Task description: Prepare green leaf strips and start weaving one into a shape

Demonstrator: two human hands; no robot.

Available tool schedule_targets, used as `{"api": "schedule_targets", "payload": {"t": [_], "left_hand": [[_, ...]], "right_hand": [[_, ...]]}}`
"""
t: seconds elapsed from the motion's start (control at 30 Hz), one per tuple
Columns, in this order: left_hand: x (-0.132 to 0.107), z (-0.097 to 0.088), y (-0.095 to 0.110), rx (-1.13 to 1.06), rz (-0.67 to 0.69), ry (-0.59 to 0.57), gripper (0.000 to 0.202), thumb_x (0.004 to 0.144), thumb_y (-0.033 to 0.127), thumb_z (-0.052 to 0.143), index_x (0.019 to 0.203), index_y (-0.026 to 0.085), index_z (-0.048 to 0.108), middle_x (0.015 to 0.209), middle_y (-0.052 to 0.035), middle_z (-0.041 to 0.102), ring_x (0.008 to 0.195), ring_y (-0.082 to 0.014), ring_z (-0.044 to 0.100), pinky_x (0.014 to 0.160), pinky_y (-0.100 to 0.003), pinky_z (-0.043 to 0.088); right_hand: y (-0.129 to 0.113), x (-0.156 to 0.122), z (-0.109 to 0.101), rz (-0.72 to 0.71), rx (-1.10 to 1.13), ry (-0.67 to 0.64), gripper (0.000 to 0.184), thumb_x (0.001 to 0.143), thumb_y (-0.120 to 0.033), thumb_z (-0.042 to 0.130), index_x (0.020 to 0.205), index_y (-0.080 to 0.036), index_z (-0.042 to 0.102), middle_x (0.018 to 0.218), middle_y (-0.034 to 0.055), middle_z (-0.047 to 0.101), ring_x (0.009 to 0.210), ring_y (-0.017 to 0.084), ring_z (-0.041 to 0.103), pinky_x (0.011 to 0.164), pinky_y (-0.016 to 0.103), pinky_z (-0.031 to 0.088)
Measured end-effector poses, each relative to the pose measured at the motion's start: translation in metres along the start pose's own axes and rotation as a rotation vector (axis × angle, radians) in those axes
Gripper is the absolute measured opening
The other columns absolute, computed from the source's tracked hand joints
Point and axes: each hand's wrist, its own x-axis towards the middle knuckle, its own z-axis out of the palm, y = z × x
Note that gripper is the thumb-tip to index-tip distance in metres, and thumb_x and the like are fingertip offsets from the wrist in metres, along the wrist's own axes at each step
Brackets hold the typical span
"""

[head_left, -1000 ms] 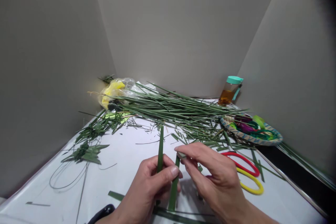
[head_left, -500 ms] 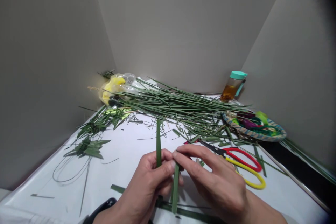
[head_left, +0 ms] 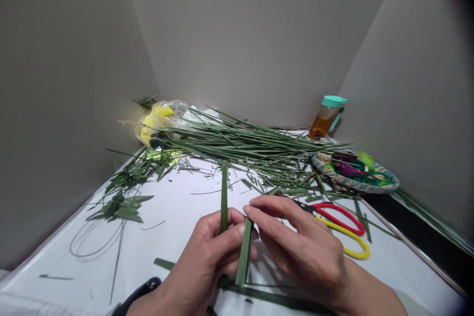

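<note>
My left hand (head_left: 217, 247) pinches a long green leaf strip (head_left: 224, 197) between thumb and curled fingers. One end of it stands upright above the fist. A second green length (head_left: 245, 254) slants down in front of the fingers toward the table; whether both are one folded strip I cannot tell. My right hand (head_left: 299, 242) is closed at the fingertips on the top of this second length, close to my left thumb; the right thumb is hidden. Scissors (head_left: 342, 219) with one red and one yellow handle lie behind my right hand, their blades mostly covered.
A heap of long green leaves (head_left: 244, 143) spans the back of the white table (head_left: 177, 217). Cut scraps and folded leaf pieces (head_left: 129, 207) lie left. At right are a woven basket (head_left: 377, 187), a bottle (head_left: 326, 118) and a black panel (head_left: 411, 237). A plastic bag (head_left: 159, 121) sits back left.
The lower end of the slanting leaf length has swung a little left and up. My right fingertips stay at its top. The whole view has shifted slightly.
</note>
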Motion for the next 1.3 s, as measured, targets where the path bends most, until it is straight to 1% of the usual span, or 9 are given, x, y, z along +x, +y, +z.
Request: {"api": "schedule_targets", "payload": {"t": [0.1, 0.2, 0.43, 0.63, 0.73, 0.97, 1.03, 1.17, 1.3], "left_hand": [[-0.001, 0.002, 0.001, 0.008, -0.014, 0.009, 0.022, 0.083, 0.032, 0.070, 0.081, 0.014, 0.058, 0.067, -0.0025, 0.058, 0.052, -0.0055, 0.036, 0.049, -0.017, 0.023], [-0.002, 0.000, 0.000, 0.000, -0.010, -0.001, 0.020, 0.083, 0.031, 0.069, 0.081, 0.014, 0.058, 0.067, -0.0027, 0.057, 0.052, -0.0052, 0.032, 0.048, -0.017, 0.020], [0.000, -0.005, -0.004, -0.063, -0.029, -0.068, 0.017, 0.086, 0.028, 0.063, 0.083, 0.015, 0.053, 0.055, 0.0068, 0.027, 0.047, -0.0052, 0.017, 0.044, -0.017, 0.012], [0.002, -0.003, -0.004, -0.055, -0.031, -0.063, 0.011, 0.093, 0.022, 0.051, 0.086, 0.013, 0.052, 0.060, -0.0004, 0.051, 0.046, -0.0051, 0.015, 0.043, -0.018, 0.012], [0.004, -0.003, -0.003, -0.043, -0.019, -0.094, 0.020, 0.095, 0.025, 0.049, 0.081, 0.012, 0.053, 0.061, -0.0006, 0.051, 0.046, -0.0049, 0.015, 0.043, -0.018, 0.013], [0.003, -0.005, -0.005, 0.073, -0.056, -0.029, 0.021, 0.088, 0.034, 0.064, 0.090, 0.015, 0.054, 0.062, 0.0001, 0.055, 0.047, -0.0052, 0.018, 0.043, -0.020, 0.011], [0.002, -0.006, -0.003, 0.126, -0.054, 0.012, 0.026, 0.085, 0.037, 0.067, 0.090, 0.016, 0.053, 0.062, 0.0003, 0.056, 0.047, -0.0052, 0.023, 0.044, -0.019, 0.016], [0.004, -0.010, -0.002, 0.291, 0.003, 0.076, 0.031, 0.083, 0.043, 0.067, 0.087, 0.017, 0.051, 0.061, -0.0002, 0.058, 0.050, -0.0072, 0.036, 0.046, -0.017, 0.024], [0.006, -0.012, 0.000, 0.451, 0.132, 0.133, 0.033, 0.082, 0.047, 0.066, 0.086, 0.016, 0.055, 0.059, -0.0005, 0.060, 0.049, -0.0079, 0.034, 0.047, -0.019, 0.025]], "right_hand": [[0.001, -0.003, 0.001, 0.007, 0.008, -0.013, 0.034, 0.088, -0.003, 0.048, 0.118, -0.011, 0.062, 0.109, 0.0130, 0.064, 0.101, 0.014, 0.062, 0.087, 0.021, 0.052], [0.001, -0.004, 0.001, -0.018, 0.014, 0.003, 0.031, 0.088, -0.004, 0.047, 0.114, -0.009, 0.063, 0.106, 0.0138, 0.066, 0.100, 0.016, 0.063, 0.086, 0.023, 0.054], [0.003, 0.003, -0.001, -0.093, -0.034, 0.004, 0.028, 0.092, -0.007, 0.044, 0.107, -0.004, 0.067, 0.099, 0.0166, 0.068, 0.094, 0.017, 0.064, 0.080, 0.022, 0.055], [0.003, 0.007, -0.003, -0.144, -0.073, 0.022, 0.030, 0.096, -0.009, 0.039, 0.102, -0.004, 0.067, 0.094, 0.0166, 0.070, 0.088, 0.017, 0.066, 0.074, 0.023, 0.055], [0.005, 0.005, -0.002, -0.174, -0.092, 0.021, 0.030, 0.096, -0.010, 0.037, 0.107, -0.004, 0.065, 0.098, 0.0179, 0.069, 0.092, 0.020, 0.066, 0.075, 0.027, 0.055], [0.007, -0.002, 0.002, -0.216, -0.042, 0.036, 0.033, 0.096, -0.010, 0.034, 0.112, -0.002, 0.061, 0.103, 0.0202, 0.067, 0.100, 0.024, 0.063, 0.078, 0.033, 0.055], [0.005, 0.000, 0.003, -0.114, 0.021, 0.031, 0.030, 0.094, -0.008, 0.039, 0.113, -0.004, 0.062, 0.103, 0.0182, 0.066, 0.099, 0.021, 0.063, 0.079, 0.030, 0.055], [0.003, 0.013, 0.001, 0.286, 0.321, 0.090, 0.020, 0.087, -0.006, 0.055, 0.100, -0.013, 0.069, 0.095, 0.0086, 0.067, 0.086, 0.013, 0.066, 0.075, 0.021, 0.054], [0.003, 0.024, -0.004, 0.742, 0.709, -0.044, 0.014, 0.090, -0.025, 0.057, 0.095, -0.019, 0.069, 0.085, 0.0023, 0.068, 0.067, 0.011, 0.067, 0.064, 0.021, 0.055]]}}
